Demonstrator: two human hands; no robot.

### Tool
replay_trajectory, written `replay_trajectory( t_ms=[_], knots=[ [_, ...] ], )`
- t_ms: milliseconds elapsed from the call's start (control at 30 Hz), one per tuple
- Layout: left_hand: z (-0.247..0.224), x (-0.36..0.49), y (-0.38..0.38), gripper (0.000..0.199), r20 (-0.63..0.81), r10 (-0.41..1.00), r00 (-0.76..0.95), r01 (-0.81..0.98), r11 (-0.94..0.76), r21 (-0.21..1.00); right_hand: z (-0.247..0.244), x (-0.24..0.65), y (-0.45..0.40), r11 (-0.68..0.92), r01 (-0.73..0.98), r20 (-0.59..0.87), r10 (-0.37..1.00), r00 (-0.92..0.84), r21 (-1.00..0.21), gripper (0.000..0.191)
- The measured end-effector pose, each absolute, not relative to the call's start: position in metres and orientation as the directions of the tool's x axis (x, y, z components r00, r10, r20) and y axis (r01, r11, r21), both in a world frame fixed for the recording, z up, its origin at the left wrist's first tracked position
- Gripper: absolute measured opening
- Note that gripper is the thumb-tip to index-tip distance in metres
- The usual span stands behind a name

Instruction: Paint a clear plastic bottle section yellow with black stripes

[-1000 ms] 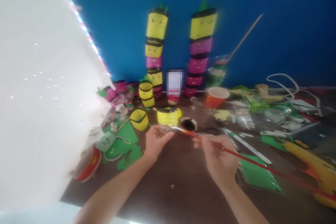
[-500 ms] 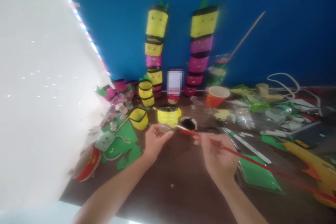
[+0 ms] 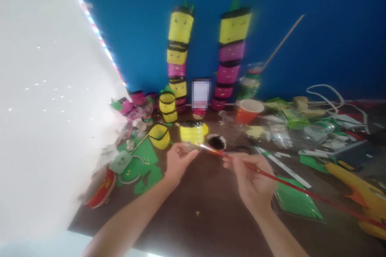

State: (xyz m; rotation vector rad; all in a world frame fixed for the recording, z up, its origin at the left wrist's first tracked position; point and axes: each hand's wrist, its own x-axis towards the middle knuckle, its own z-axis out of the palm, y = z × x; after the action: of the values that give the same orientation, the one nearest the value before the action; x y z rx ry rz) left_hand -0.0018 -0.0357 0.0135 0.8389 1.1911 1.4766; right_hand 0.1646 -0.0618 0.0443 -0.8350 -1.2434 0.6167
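Observation:
My left hand (image 3: 180, 161) is closed on the clear lower end of a yellow-painted bottle piece (image 3: 192, 133), which has a dark upper edge. Pinched in my right hand (image 3: 253, 174) is a long red paintbrush (image 3: 289, 186), its handle slanting down to the right. The brush tip is at the lower right of the yellow piece; whether it touches is blurred. Just right of the piece stands a small cup (image 3: 224, 143) with dark contents. A yellow cup with a black rim (image 3: 159, 136) sits left of my left hand.
Two tall stacks of painted pieces, one mostly yellow (image 3: 180, 28), one mostly magenta (image 3: 228, 73), stand at the blue wall. An orange paper cup (image 3: 247, 112), white pen (image 3: 286, 167), green packet (image 3: 297, 200) and yellow glue gun (image 3: 356, 184) lie right. A red bowl (image 3: 102, 188) is left.
My right hand and the paintbrush have shifted slightly to the right and down. The yellow piece has turned or tilted a little in my left hand.

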Motion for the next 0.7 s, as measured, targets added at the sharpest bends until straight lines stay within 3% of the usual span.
replay_trajectory(
  t_ms=[367, 567, 700],
  knots=[
    [0.01, -0.003, -0.034, 0.035, -0.084, 0.968, -0.236, -0.276, 0.016, 0.961, 0.041, 0.164, -0.063, 0.561, 0.04, 0.553, 0.799, 0.236, -0.827, 0.009],
    [0.007, -0.004, -0.034, 0.034, -0.067, 0.967, -0.247, -0.28, -0.005, 0.96, 0.044, 0.165, -0.063, 0.569, 0.149, 0.587, 0.761, 0.276, -0.809, 0.008],
    [0.007, -0.004, -0.033, 0.034, -0.066, 0.966, -0.25, -0.272, -0.005, 0.962, 0.052, 0.169, -0.062, 0.481, 0.029, 0.459, 0.815, 0.354, -0.876, 0.011]
  ],
)
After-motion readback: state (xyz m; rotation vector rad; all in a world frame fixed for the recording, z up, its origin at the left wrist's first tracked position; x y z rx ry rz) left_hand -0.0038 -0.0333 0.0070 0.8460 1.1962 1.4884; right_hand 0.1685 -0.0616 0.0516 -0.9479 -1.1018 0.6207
